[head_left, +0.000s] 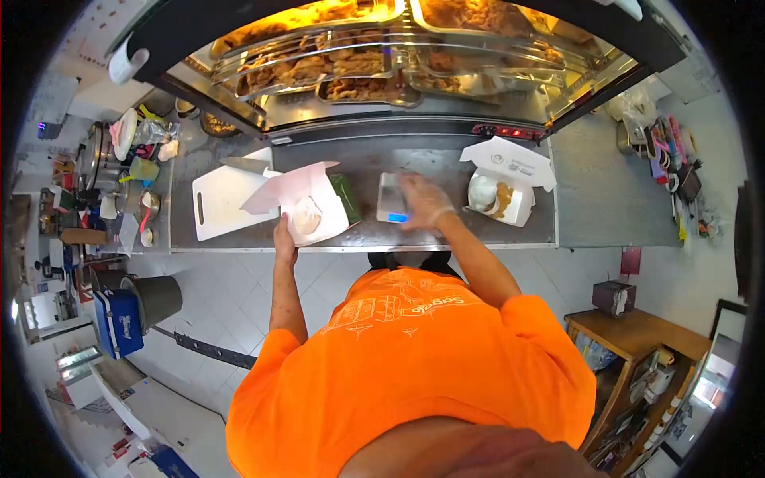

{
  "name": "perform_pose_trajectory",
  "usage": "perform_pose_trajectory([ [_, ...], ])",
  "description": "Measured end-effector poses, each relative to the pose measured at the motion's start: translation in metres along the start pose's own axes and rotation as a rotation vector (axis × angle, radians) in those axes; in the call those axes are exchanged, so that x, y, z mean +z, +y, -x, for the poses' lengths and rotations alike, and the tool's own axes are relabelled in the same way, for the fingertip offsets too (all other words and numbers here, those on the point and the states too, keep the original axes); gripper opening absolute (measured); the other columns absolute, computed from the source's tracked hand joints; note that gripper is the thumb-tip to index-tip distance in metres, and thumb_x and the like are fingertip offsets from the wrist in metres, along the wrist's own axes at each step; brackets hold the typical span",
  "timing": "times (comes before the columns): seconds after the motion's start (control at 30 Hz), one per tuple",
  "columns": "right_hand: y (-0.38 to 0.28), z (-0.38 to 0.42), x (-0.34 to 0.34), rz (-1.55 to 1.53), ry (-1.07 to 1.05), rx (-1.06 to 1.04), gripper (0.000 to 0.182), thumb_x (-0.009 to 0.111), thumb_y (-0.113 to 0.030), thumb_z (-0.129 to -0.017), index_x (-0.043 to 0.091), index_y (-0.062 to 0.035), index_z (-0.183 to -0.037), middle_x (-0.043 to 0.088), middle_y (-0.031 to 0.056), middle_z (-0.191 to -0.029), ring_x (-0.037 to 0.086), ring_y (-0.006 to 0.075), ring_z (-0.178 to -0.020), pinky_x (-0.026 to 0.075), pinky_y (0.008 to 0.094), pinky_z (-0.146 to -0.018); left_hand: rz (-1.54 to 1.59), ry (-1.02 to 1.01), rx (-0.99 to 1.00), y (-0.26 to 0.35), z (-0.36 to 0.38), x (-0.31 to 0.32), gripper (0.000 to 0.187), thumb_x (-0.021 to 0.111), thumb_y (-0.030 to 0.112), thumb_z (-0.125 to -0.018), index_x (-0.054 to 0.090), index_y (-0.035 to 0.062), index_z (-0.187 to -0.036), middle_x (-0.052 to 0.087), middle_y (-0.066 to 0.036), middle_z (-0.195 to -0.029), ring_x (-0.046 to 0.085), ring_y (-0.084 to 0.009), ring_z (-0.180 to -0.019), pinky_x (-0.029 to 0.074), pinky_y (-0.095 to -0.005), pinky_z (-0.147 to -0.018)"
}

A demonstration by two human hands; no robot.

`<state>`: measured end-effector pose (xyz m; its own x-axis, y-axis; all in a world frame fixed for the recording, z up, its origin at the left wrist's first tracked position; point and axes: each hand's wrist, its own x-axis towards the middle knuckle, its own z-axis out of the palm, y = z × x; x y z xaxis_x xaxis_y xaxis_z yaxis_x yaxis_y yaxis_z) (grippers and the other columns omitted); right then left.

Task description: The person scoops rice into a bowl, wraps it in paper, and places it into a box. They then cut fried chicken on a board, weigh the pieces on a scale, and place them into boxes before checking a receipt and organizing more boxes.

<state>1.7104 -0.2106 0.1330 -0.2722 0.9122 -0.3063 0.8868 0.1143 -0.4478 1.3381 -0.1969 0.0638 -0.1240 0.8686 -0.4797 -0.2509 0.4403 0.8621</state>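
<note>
My left hand (285, 239) grips the near left side of an open paper takeaway box (328, 225), its lid folded back to the left. A pale rounded mound of food (306, 213) lies in this box. Stretched over a kitchen scale (389, 191) with a lit blue display is my right hand (424, 201), in a clear glove, fingers apart and slightly blurred. To its right stands a second open takeaway box (522, 209), holding a white mound that looks like rice (483, 193) and a brown fried piece (504, 199). A dark green item (345, 197) shows beside the first box.
A white cutting board (219, 203) lies to the left, with a knife (245, 164) across its far end. Behind the counter (366, 151) rises a lit glass cabinet (366, 123) with trays of fried food. Tubs and utensils crowd the far left.
</note>
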Motion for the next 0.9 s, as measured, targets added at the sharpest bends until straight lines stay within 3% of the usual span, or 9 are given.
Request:
perform_pose_trajectory([
  [0.13,-0.025,-0.048,0.055,0.299,-0.145,-0.06,0.112,0.083,-0.041,-0.054,0.022,-0.0116,-0.144,0.032,0.0209,-0.14,0.043,0.0368,-0.121,0.037,0.0432,-0.101,-0.248,0.041,0.214,-0.03,-0.043,-0.009,0.046,0.043,0.033,-0.096,0.062,-0.009,-0.098,0.064,-0.015,-0.096,0.058,-0.0168,-0.084,0.045,-0.029,-0.075],
  [0.27,-0.019,-0.025,0.035,0.214,0.073,-0.007,0.092,0.079,-0.039,-0.061,0.037,-0.013,-0.139,0.037,0.0197,-0.138,0.044,0.0357,-0.121,0.036,0.0413,-0.101,-0.541,-0.005,0.174,-0.04,-0.045,0.035,0.047,0.045,0.035,-0.095,0.061,-0.0072,-0.085,0.058,-0.007,-0.072,0.047,-0.016,-0.069,0.041,-0.0341,-0.065],
  [0.33,0.022,-0.009,0.006,0.175,0.471,0.131,0.077,0.076,-0.037,-0.065,0.046,-0.0117,-0.131,0.046,0.0176,-0.131,0.046,0.0322,-0.12,0.035,0.0405,-0.102,-0.638,-0.018,0.257,-0.048,-0.04,0.067,0.047,0.042,0.036,-0.095,0.062,-0.0063,-0.089,0.064,-0.014,-0.073,0.056,-0.026,-0.067,0.043,-0.0401,-0.068],
  [0.43,0.146,0.013,-0.061,-0.368,1.32,0.361,0.051,0.066,-0.032,-0.077,0.054,-0.0073,-0.12,0.055,0.0194,-0.12,0.051,0.0301,-0.114,0.041,0.0388,-0.096,-0.831,0.028,0.453,-0.066,-0.029,0.097,0.047,0.04,0.038,-0.094,0.065,-0.0013,-0.097,0.061,-0.031,-0.091,0.057,-0.0474,-0.093,0.044,-0.0494,-0.079],
  [0.47,0.118,0.048,-0.121,-0.261,1.278,0.645,0.058,0.066,-0.036,-0.078,0.049,-0.0059,-0.125,0.056,0.0197,-0.119,0.053,0.0322,-0.112,0.041,0.0391,-0.095,-0.827,0.023,0.454,-0.069,-0.028,0.1,0.047,0.04,0.038,-0.094,0.065,-0.0013,-0.097,0.061,-0.031,-0.091,0.057,-0.0474,-0.093,0.044,-0.0494,-0.079],
  [0.5,0.176,0.042,-0.133,-0.132,1.483,0.647,0.061,0.066,-0.038,-0.078,0.049,-0.0053,-0.127,0.056,0.0203,-0.121,0.053,0.0332,-0.111,0.04,0.0399,-0.096,-0.893,-0.025,0.427,-0.071,-0.028,0.105,0.047,0.042,0.039,-0.093,0.064,-0.0016,-0.101,0.061,-0.031,-0.091,0.057,-0.0469,-0.093,0.044,-0.0485,-0.08],
  [0.6,0.24,0.039,-0.18,-0.114,1.46,0.609,0.067,0.071,-0.039,-0.073,0.049,-0.0039,-0.127,0.062,0.0174,-0.113,0.06,0.0296,-0.102,0.044,0.037,-0.089,-0.914,-0.062,0.381,-0.057,-0.011,0.124,0.048,0.046,0.04,-0.092,0.062,-0.0014,-0.11,0.061,-0.03,-0.095,0.058,-0.0454,-0.097,0.045,-0.0463,-0.083],
  [0.77,0.193,0.021,-0.196,-0.588,1.265,0.418,0.031,0.072,-0.029,-0.071,0.065,-0.0082,-0.094,0.063,0.0054,-0.073,0.059,0.0166,-0.068,0.047,0.0305,-0.065,-0.86,0.063,0.347,-0.064,-0.003,0.107,0.054,0.053,0.042,-0.089,0.055,-0.0011,-0.122,0.059,-0.03,-0.11,0.058,-0.0408,-0.105,0.044,-0.0416,-0.09],
  [0.9,0.188,0.007,-0.189,-0.267,1.509,0.587,0.04,0.072,-0.027,-0.07,0.063,-0.0071,-0.104,0.062,0.0144,-0.1,0.059,0.0246,-0.094,0.045,0.0328,-0.082,-0.673,0.183,0.379,-0.071,0.011,0.075,0.052,0.054,0.038,-0.09,0.056,-0.003,-0.121,0.061,-0.025,-0.113,0.06,-0.0312,-0.105,0.045,-0.0359,-0.088],
])
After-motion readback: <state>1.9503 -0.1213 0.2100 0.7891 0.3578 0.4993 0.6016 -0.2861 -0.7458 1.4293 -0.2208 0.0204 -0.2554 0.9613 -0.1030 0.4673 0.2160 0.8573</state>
